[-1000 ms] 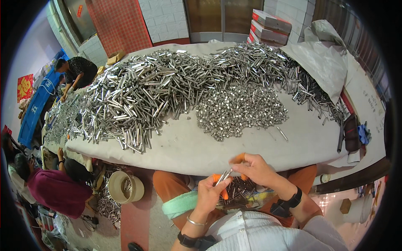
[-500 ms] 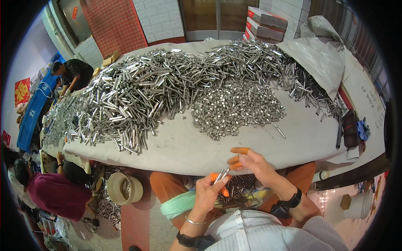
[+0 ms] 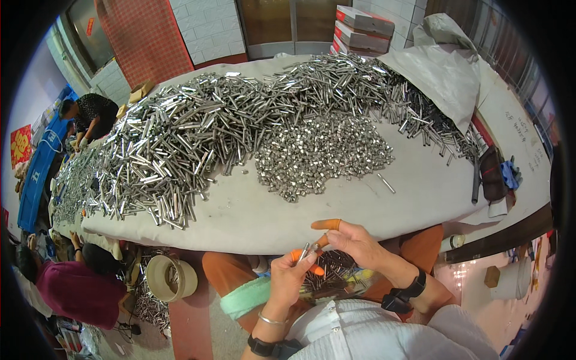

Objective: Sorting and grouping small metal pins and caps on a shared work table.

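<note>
My left hand (image 3: 287, 277), with orange finger cots, is closed round a couple of short metal tubes (image 3: 304, 252) that stick up past its thumb. Just right of their upper ends is my right hand (image 3: 358, 245), its cot-covered thumb and finger pinched together, the other orange-tipped finger stretched out to the left. Whatever sits in that pinch is too small to make out. Beyond both hands, on the cloth-covered table (image 3: 240, 225), lies a heap of small metal nut-like pieces (image 3: 324, 156). A single metal tube (image 3: 386, 183) lies to the right of it.
A long pile of metal tubes (image 3: 180, 138) covers the table's far and left side. A grey sheet (image 3: 441, 78) drapes over its right end. At lower left stand a beige bucket (image 3: 187, 281) and a person in maroon (image 3: 78, 294); another person (image 3: 96, 117) bends at the far left.
My right hand has come down and left to the upper ends of the tubes, its fingers now pinched. The left hand still holds the tubes. The view has shifted slightly.
</note>
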Demonstrator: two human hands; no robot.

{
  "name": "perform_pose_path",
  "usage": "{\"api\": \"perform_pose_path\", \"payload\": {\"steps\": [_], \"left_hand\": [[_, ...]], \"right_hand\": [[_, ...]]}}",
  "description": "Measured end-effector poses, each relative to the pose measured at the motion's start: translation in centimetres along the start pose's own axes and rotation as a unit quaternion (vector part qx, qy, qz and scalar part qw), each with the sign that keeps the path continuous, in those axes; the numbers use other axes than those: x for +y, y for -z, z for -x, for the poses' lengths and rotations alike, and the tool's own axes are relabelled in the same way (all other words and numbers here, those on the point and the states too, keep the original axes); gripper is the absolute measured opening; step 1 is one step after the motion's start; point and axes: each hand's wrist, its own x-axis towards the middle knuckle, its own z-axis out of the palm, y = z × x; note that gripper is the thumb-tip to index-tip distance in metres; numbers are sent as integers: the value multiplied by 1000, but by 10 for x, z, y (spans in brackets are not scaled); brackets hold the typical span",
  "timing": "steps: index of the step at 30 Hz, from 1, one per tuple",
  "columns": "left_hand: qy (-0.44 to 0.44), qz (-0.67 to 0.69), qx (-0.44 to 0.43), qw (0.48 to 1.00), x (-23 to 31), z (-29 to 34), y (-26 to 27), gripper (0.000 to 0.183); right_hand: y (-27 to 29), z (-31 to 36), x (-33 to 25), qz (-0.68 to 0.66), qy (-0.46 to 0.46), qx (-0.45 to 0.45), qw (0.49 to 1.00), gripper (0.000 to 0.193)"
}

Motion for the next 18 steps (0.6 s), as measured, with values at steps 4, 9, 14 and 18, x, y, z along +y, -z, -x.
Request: {"api": "perform_pose_path", "payload": {"steps": [4,9,14,18], "left_hand": [[31,-44,1,999,9,-3,-2,23],[-32,-65,-47,996,-8,-8,-1,26],[-45,-48,-49,997,-9,-6,-2,31],[10,-116,12,993,7,-1,-9,35]], "right_hand": [[31,-3,-4,131,-125,69,981,27],[6,-7,5,172,63,15,983,19],[4,-7,10,86,-15,46,995,11],[15,-7,13,89,-42,125,987,12]]}}
